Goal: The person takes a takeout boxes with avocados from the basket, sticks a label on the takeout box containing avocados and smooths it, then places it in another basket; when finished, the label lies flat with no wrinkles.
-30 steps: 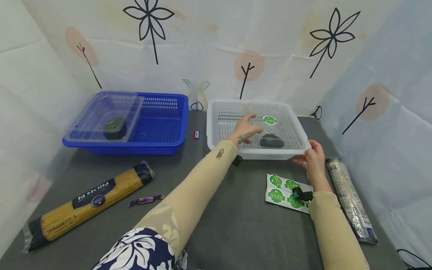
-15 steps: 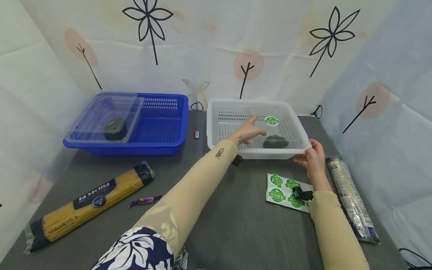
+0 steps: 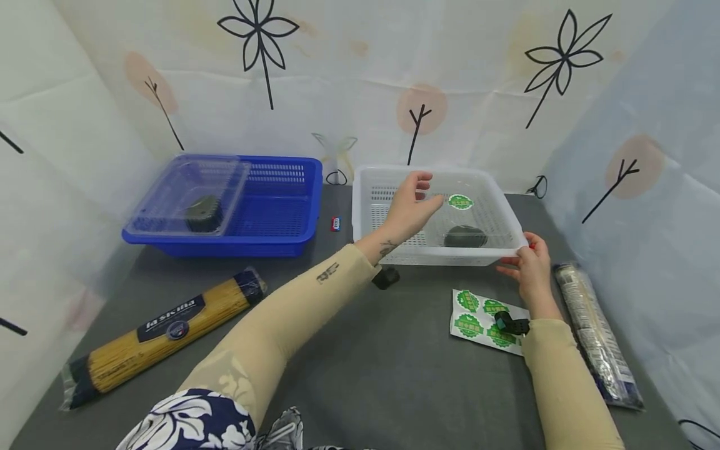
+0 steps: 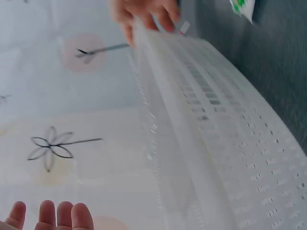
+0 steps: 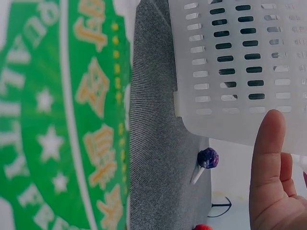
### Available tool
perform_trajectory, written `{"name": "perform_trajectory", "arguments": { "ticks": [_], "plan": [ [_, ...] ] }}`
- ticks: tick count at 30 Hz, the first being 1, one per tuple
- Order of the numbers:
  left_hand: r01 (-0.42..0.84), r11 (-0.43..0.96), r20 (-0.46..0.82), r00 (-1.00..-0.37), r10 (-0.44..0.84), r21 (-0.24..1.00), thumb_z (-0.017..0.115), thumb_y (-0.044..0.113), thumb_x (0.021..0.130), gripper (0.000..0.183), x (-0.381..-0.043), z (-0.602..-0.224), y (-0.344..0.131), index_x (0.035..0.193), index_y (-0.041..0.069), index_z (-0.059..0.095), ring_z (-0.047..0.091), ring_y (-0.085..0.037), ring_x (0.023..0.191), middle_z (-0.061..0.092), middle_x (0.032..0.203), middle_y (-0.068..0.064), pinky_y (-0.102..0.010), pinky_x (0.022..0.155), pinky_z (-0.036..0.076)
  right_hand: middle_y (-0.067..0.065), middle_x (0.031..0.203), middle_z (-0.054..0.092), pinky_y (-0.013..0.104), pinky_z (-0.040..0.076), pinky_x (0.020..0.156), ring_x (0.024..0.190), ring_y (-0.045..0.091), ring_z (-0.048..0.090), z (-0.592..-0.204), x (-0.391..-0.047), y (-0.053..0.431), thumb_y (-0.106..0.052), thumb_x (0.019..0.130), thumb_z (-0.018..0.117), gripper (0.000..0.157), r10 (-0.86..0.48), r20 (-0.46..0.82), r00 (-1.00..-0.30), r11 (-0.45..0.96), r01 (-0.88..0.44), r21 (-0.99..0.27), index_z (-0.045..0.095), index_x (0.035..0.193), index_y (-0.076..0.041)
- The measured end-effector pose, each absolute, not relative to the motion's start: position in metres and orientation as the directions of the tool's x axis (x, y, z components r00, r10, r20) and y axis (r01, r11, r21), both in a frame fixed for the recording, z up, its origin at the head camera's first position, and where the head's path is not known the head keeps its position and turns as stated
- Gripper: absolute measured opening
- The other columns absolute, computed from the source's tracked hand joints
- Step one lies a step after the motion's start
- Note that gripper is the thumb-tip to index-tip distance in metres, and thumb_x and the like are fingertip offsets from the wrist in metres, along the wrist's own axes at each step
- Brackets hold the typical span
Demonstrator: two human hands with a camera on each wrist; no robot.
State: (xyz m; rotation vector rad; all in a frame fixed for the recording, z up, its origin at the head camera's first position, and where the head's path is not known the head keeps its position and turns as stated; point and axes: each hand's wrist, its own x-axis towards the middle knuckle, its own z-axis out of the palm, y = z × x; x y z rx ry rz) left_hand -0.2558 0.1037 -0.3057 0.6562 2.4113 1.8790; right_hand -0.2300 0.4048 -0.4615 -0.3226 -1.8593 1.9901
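My left hand [image 3: 409, 209] hovers over the white basket [image 3: 374, 255], its fingers loosely bent and holding nothing; its fingertips [image 4: 46, 213] show apart from the basket in the left wrist view. Inside the basket sits a clear plastic box [image 3: 439, 228] with a round green sticker [image 3: 460, 202] on top and a dark lump [image 3: 465, 236] within. My right hand [image 3: 534, 272] pinches the basket's front right corner, thumb at the rim and other fingers lower. A bit of red shows by those fingers. In the right wrist view one finger [image 5: 268, 153] overlaps the basket's slotted wall.
A blue basket [image 3: 281, 247] on the left bears another clear box [image 3: 185, 187] with a dark lump. Spaghetti pack [image 3: 169, 334], small red-blue wrapped item [image 3: 335, 224], sticker sheet [image 3: 469, 325] and silvery pack [image 3: 596, 334] lie around. A purple lollipop [image 5: 207, 158] shows beyond the basket.
My left hand has come up and back from the clear box, which slid slightly right in the white basket. My right hand has stayed at the corner. The left arm now covers the purple wrapped candy.
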Motion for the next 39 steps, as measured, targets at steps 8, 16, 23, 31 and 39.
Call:
{"name": "perform_trajectory", "arguments": {
  "ticks": [8, 16, 23, 31, 39],
  "plan": [
    [0.310, -0.017, 0.301, -0.907, 0.295, 0.951, 0.052, 0.009, 0.081, 0.041, -0.199, -0.312, 0.033, 0.120, 0.013, 0.040, 0.050, -0.019, 0.091, 0.048, 0.110, -0.006, -0.028, 0.067, 0.044, 0.004, 0.105, 0.047, 0.032, 0.051, 0.048, 0.060, 0.015, 0.056, -0.461, -0.230, 0.403, -0.009, 0.085, 0.035, 0.038, 0.445, 0.076, -0.892, -0.016, -0.092, -0.996, 0.037, 0.121, -0.023],
    [0.198, -0.175, 0.211, -0.976, 0.058, 0.964, 0.050, -0.004, 0.081, 0.035, -0.158, -0.352, -0.044, 0.114, 0.004, 0.040, 0.054, -0.014, 0.070, 0.050, 0.097, -0.014, -0.026, 0.060, 0.048, 0.001, 0.107, 0.044, 0.033, 0.051, 0.047, 0.062, 0.015, 0.057, -0.455, -0.228, 0.404, -0.011, 0.086, 0.035, 0.039, 0.444, 0.058, -0.894, -0.027, -0.078, -0.997, 0.036, 0.123, -0.024],
    [0.241, -0.384, 0.122, -0.943, -0.309, 0.891, 0.054, 0.004, 0.082, 0.038, -0.170, -0.402, -0.127, 0.114, 0.003, 0.033, 0.057, -0.018, 0.060, 0.049, 0.090, -0.010, -0.028, 0.053, 0.050, -0.001, 0.108, 0.041, 0.032, 0.049, 0.045, 0.061, 0.016, 0.056, -0.459, -0.227, 0.405, -0.010, 0.086, 0.034, 0.039, 0.450, 0.040, -0.892, -0.064, -0.076, -0.995, 0.038, 0.121, -0.025],
    [0.184, -0.457, -0.087, -0.856, -0.510, 0.870, 0.064, 0.017, 0.078, 0.055, -0.193, -0.401, -0.205, 0.118, 0.017, 0.026, 0.059, -0.024, 0.072, 0.034, 0.111, -0.009, -0.037, 0.070, 0.051, -0.001, 0.109, 0.039, 0.031, 0.049, 0.043, 0.060, 0.015, 0.056, -0.457, -0.223, 0.405, -0.008, 0.085, 0.032, 0.040, 0.454, 0.033, -0.890, -0.100, -0.088, -0.991, 0.037, 0.121, -0.024],
    [0.182, -0.584, -0.214, -0.812, -0.543, 0.791, 0.065, 0.009, 0.076, 0.072, -0.207, -0.382, -0.234, 0.125, 0.027, 0.016, 0.055, -0.024, 0.088, 0.030, 0.116, -0.007, -0.033, 0.080, 0.048, -0.002, 0.109, 0.040, 0.031, 0.049, 0.044, 0.061, 0.015, 0.057, -0.455, -0.223, 0.404, -0.009, 0.086, 0.032, 0.040, 0.444, 0.016, -0.896, -0.099, -0.067, -0.993, 0.037, 0.122, -0.026]
  ]
}}
